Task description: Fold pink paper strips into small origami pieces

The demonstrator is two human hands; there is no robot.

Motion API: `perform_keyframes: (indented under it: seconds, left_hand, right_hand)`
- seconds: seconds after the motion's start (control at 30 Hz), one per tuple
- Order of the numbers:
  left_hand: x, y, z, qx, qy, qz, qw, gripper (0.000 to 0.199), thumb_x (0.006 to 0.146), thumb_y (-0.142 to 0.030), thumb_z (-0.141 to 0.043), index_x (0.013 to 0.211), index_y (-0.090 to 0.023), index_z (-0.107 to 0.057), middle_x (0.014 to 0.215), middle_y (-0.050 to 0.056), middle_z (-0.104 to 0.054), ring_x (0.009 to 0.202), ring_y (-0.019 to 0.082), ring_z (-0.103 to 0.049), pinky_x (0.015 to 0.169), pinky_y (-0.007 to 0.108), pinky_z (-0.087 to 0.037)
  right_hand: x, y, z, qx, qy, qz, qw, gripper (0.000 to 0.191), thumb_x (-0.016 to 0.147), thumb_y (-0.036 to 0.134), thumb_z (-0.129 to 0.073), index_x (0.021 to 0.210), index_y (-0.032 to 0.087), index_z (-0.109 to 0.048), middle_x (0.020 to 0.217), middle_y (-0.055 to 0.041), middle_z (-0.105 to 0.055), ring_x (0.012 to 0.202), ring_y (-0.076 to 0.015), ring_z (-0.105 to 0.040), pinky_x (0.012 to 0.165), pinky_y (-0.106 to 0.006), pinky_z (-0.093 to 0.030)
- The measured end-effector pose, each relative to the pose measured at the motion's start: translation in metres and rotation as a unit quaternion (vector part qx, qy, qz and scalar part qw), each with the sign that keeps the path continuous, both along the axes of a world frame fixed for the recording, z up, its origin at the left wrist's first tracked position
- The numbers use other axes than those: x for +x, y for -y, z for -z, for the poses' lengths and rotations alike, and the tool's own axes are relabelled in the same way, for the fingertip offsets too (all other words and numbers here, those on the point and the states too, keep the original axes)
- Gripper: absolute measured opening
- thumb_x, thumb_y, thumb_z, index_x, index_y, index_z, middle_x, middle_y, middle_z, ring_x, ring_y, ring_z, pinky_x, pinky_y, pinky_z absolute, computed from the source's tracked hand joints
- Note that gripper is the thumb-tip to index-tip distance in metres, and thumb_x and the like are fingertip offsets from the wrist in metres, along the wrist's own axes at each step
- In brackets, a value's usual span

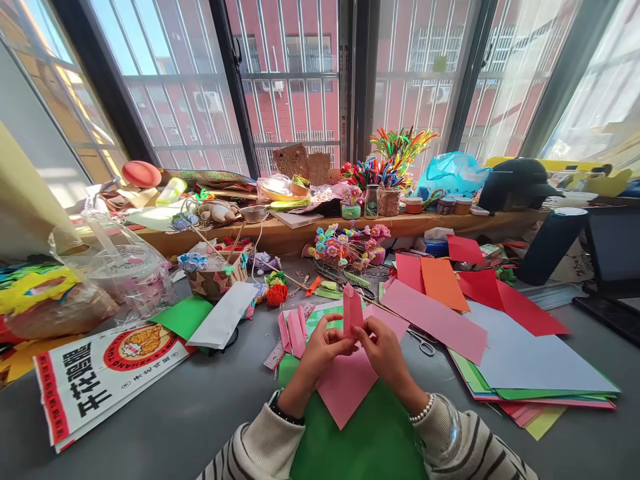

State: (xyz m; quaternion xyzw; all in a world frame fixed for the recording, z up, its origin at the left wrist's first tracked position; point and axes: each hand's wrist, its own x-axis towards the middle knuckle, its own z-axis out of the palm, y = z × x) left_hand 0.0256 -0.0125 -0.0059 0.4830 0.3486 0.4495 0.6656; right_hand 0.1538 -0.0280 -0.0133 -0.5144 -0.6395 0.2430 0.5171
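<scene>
Both hands meet over the middle of the desk around a folded strip of pink paper [353, 312], which stands upright with a pointed top. My left hand [326, 343] grips its lower left side between thumb and fingers. From the right, my right hand [381, 341] pinches the lower edge. Below them a flat pink paper sheet [345, 393] lies with one corner toward me, on a green sheet [355, 443]. Just beyond my left hand are folded pink strips [294, 330]. A ruler [274, 357] shows partly beside them.
Scissors [423, 343] lie right of my hands. Farther right is a stack of coloured paper [545, 357], near a dark bottle [553, 243]. A printed paper bag [113, 373] and a decorated basket [213, 283] sit left. Pipe-cleaner flowers [345, 243] stand ahead, before a crowded windowsill [300, 230].
</scene>
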Motion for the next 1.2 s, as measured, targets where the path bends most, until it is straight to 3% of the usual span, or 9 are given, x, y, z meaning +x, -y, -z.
perform_keyframes:
  seconds: [0.53, 0.77, 1.03, 1.2]
  left_hand:
    - [-0.0002, 0.0003, -0.0043, -0.004, 0.000, 0.016, 1.000, 0.052, 0.055, -0.023, -0.070, 0.097, -0.016, -0.041, 0.056, -0.005, -0.052, 0.058, 0.014, -0.057, 0.061, 0.028, -0.043]
    - [-0.0030, 0.0009, -0.0034, -0.003, -0.006, 0.004, 1.000, 0.052, 0.056, -0.024, -0.069, 0.098, -0.016, -0.041, 0.057, -0.004, -0.054, 0.060, 0.015, -0.058, 0.066, 0.032, -0.044]
    - [-0.0027, 0.0014, -0.0076, -0.001, -0.004, -0.018, 1.000, 0.051, 0.057, -0.022, -0.069, 0.099, -0.015, -0.041, 0.068, 0.000, -0.058, 0.067, 0.015, -0.058, 0.068, 0.031, -0.044]
    - [-0.0030, 0.0009, -0.0071, -0.003, -0.002, -0.032, 0.999, 0.051, 0.054, -0.023, -0.070, 0.096, -0.015, -0.043, 0.060, -0.002, -0.058, 0.061, 0.014, -0.057, 0.065, 0.029, -0.044]
  right_hand:
    - [0.0012, 0.0006, -0.0021, -0.004, -0.023, -0.023, 0.999, 0.029, 0.080, 0.035, -0.040, 0.059, 0.017, -0.050, 0.056, 0.0006, -0.049, 0.051, -0.0105, -0.046, 0.049, -0.022, -0.037]
    - [0.0058, 0.0001, -0.0055, -0.016, -0.050, -0.033, 0.998, 0.025, 0.077, 0.036, -0.045, 0.066, 0.016, -0.055, 0.062, -0.0012, -0.054, 0.052, -0.0109, -0.047, 0.046, -0.021, -0.038]
    - [0.0068, 0.0013, -0.0068, 0.014, 0.010, -0.003, 1.000, 0.022, 0.077, 0.031, -0.044, 0.064, 0.016, -0.053, 0.062, -0.0014, -0.054, 0.055, -0.0116, -0.049, 0.049, -0.021, -0.039]
    - [0.0082, 0.0007, -0.0066, 0.038, 0.069, -0.001, 0.997, 0.022, 0.077, 0.030, -0.044, 0.062, 0.017, -0.054, 0.062, -0.0016, -0.053, 0.055, -0.0118, -0.048, 0.049, -0.022, -0.038]
